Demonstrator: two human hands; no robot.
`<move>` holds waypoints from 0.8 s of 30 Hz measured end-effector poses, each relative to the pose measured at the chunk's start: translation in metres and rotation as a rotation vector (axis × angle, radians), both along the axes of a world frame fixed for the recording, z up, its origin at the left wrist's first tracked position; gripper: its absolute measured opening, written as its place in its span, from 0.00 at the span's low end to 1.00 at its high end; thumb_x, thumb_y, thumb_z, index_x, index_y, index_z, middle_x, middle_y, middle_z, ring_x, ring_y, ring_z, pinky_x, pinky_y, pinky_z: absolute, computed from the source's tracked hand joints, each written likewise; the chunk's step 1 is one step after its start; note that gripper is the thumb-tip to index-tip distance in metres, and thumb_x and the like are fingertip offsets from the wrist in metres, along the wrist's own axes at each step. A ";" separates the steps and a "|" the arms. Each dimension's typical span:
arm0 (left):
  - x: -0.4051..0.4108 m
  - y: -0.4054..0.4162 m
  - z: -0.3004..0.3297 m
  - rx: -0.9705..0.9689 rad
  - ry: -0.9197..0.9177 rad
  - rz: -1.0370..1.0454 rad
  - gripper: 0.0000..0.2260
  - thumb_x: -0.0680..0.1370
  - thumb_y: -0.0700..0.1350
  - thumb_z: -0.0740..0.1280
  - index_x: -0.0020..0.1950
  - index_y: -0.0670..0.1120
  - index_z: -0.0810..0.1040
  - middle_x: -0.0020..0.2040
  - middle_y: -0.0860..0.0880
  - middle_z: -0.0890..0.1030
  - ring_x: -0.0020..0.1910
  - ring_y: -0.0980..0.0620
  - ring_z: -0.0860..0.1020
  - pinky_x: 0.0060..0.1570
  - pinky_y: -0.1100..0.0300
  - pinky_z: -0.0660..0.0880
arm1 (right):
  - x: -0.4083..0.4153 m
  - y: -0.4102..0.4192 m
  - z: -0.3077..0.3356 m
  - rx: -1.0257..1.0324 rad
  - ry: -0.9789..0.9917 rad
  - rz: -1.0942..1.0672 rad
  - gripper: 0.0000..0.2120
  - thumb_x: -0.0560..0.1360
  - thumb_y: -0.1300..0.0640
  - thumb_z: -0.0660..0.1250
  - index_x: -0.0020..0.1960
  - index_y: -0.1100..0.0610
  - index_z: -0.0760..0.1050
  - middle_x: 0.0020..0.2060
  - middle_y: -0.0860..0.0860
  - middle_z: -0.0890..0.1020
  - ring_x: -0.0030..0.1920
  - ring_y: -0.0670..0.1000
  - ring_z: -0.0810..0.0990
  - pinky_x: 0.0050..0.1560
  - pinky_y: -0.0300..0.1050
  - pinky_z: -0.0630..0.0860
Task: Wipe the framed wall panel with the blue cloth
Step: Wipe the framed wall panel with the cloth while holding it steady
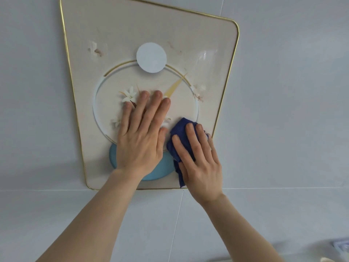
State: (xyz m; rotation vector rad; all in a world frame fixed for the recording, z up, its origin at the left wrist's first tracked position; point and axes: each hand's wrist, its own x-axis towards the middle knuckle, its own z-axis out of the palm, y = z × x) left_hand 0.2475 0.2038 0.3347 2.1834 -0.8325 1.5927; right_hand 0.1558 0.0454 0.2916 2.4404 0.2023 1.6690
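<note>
The framed wall panel (120, 35) is beige with a thin gold rim, a pale disc, a ring with white flowers and a blue half-disc low down. It hangs on a white tiled wall. My left hand (140, 135) lies flat on the panel's middle, fingers spread, holding nothing. My right hand (200, 159) presses the dark blue cloth (181, 133) against the panel's lower right part, near the gold rim. The cloth is bunched under my fingers and palm, with a strip hanging below. Brownish smudges (97, 51) show at the upper left and right side (197, 94) of the panel.
White wall tiles (283, 91) with grout lines surround the panel. A blurred pale blue and white object (340, 246) sits at the bottom right corner of the view.
</note>
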 end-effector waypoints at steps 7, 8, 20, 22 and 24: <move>0.007 -0.005 -0.009 -0.019 -0.020 0.005 0.26 0.87 0.50 0.54 0.84 0.48 0.53 0.84 0.50 0.51 0.84 0.47 0.50 0.82 0.43 0.50 | -0.003 -0.011 0.009 0.021 -0.039 0.007 0.18 0.84 0.63 0.64 0.72 0.55 0.76 0.75 0.60 0.72 0.78 0.63 0.67 0.75 0.64 0.69; 0.007 -0.005 -0.008 -0.018 -0.021 0.005 0.26 0.87 0.50 0.54 0.84 0.48 0.52 0.84 0.50 0.51 0.84 0.47 0.50 0.82 0.43 0.50 | -0.002 -0.010 0.014 0.072 -0.071 0.003 0.18 0.83 0.64 0.65 0.72 0.55 0.76 0.75 0.61 0.72 0.78 0.63 0.67 0.75 0.64 0.69; 0.005 -0.010 -0.009 -0.050 -0.029 0.011 0.26 0.86 0.49 0.54 0.84 0.48 0.53 0.84 0.50 0.53 0.84 0.45 0.52 0.82 0.44 0.48 | 0.006 -0.006 0.008 0.198 -0.192 0.089 0.13 0.82 0.68 0.65 0.64 0.61 0.82 0.70 0.62 0.78 0.74 0.65 0.73 0.71 0.66 0.72; 0.004 -0.010 -0.009 -0.054 -0.026 0.007 0.26 0.86 0.49 0.55 0.84 0.48 0.54 0.84 0.50 0.54 0.84 0.45 0.53 0.82 0.43 0.49 | 0.001 -0.008 -0.010 0.159 -0.163 0.098 0.18 0.76 0.73 0.70 0.62 0.60 0.83 0.68 0.60 0.79 0.72 0.63 0.75 0.70 0.65 0.73; 0.003 -0.009 -0.008 -0.057 -0.022 -0.004 0.26 0.86 0.48 0.56 0.84 0.48 0.55 0.84 0.48 0.56 0.84 0.45 0.53 0.82 0.42 0.50 | -0.005 -0.010 -0.027 0.138 -0.135 0.096 0.22 0.72 0.77 0.72 0.60 0.59 0.85 0.67 0.58 0.81 0.70 0.62 0.77 0.69 0.63 0.74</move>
